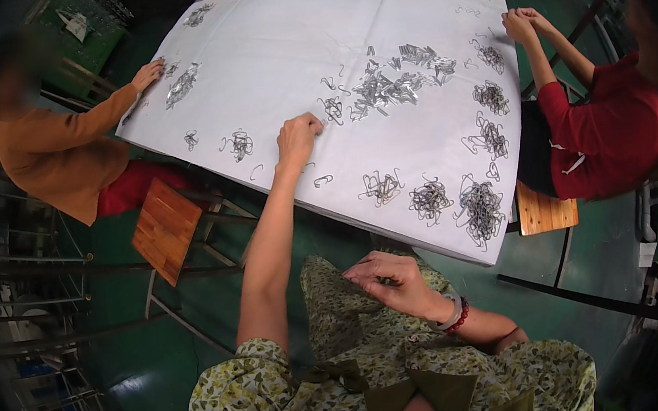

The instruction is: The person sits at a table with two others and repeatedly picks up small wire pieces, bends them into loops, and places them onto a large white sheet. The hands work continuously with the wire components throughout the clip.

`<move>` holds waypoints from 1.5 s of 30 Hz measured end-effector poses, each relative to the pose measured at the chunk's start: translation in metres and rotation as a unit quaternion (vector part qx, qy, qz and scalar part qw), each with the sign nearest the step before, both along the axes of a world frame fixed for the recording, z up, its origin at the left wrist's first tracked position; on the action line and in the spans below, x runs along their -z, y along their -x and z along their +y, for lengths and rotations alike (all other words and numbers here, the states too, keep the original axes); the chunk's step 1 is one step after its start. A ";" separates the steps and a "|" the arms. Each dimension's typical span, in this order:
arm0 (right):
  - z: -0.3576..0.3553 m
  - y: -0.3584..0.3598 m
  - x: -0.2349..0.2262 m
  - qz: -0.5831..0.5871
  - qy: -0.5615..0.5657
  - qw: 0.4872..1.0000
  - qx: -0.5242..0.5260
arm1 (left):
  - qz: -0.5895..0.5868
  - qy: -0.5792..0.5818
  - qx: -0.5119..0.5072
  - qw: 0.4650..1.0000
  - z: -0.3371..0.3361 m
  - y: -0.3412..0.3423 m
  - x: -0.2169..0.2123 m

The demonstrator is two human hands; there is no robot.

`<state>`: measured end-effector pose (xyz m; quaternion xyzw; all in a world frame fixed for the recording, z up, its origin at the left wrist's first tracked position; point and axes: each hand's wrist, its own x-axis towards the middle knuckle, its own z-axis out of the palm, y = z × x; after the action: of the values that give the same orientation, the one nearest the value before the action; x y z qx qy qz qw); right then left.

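Note:
My left hand (299, 140) is over the white tabletop (249, 76), its fingers curled together beside a small heap of bent wire hooks (332, 109). Whatever it may pinch is hidden. Just beyond that heap lies a loose spread of short shiny strips (389, 89). My right hand (394, 281) is held above my lap, short of the table edge, with thumb and fingertips drawn together; anything between them is too small to make out. A single wire hook (323, 180) lies near the table's front edge, right of my left forearm.
Several tangled hook piles, one the largest pile (481, 211), line the right front side. A co-worker in brown (54, 139) reaches onto the left edge; another in red (604, 125) holds both hands together at the right edge. Wooden stools (168, 230) stand beside the table.

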<state>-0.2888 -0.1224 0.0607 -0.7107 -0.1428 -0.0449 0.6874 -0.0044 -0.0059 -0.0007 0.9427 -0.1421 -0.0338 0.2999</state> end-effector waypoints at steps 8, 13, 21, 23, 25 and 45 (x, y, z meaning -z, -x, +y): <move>0.004 0.005 -0.011 0.040 0.038 0.998 0.006 | 0.040 0.193 -0.043 0.980 0.021 0.038 0.008; 0.006 0.007 -0.011 0.054 -0.001 0.998 0.016 | 0.206 0.424 -0.073 0.879 0.029 0.113 -0.003; 0.008 -0.001 -0.006 0.062 -0.019 0.997 0.036 | 0.312 0.704 -0.083 0.633 0.045 0.203 -0.015; 0.008 -0.002 -0.009 0.070 -0.032 0.996 0.037 | 0.286 0.707 -0.118 0.636 0.043 0.214 -0.033; 0.009 -0.003 -0.008 0.073 -0.054 0.995 0.034 | 0.255 0.720 -0.096 0.639 0.051 0.219 -0.038; 0.011 -0.011 0.000 0.076 -0.112 0.985 0.108 | 0.028 0.542 -0.009 0.840 0.028 0.253 -0.060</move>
<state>-0.2783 -0.1119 0.0607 -0.6419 -0.0067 -0.0804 0.7626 -0.2572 0.0218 0.0592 0.6296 -0.1212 0.0248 0.7670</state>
